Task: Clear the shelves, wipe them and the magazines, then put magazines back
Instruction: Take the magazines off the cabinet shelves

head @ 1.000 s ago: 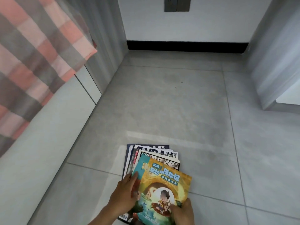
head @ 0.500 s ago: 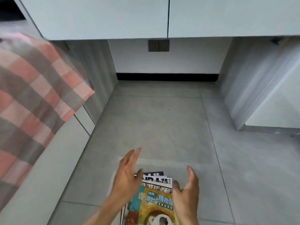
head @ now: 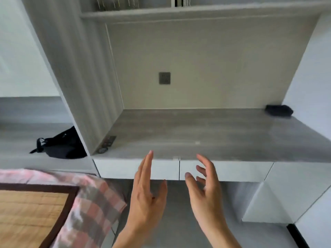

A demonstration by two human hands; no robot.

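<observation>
Hands come first in the view, 2 of them, raised in the air in front of the desk. The left hand (head: 146, 196) has its fingers straight and close together, the thumb apart, and it holds nothing. The right hand (head: 206, 192) has its fingers spread and a little bent, also with nothing in it. The palms face each other with a gap between them, and neither hand touches any surface.

At the lower left lies a woven mat (head: 30, 215) with a dark brown border, on top of a pink and grey checked blanket (head: 93, 199).

Behind the hands is the white front of 2 drawers (head: 179, 170), and above it the grey desk top (head: 197, 133). A small dark object (head: 279, 110) rests at the far right corner of the desk top; what it is I cannot tell. On the left, past the vertical side panel (head: 77, 83), a black bag (head: 62, 145) sits on a lower grey surface.

On the back wall of the desk niche there is 1 grey wall socket (head: 164, 78).

At the very top is the shelf (head: 179, 12). Some magazines (head: 182, 1) stand on it, only their lower edges in view; on the left part of the shelf thin upright spines are blurred.
</observation>
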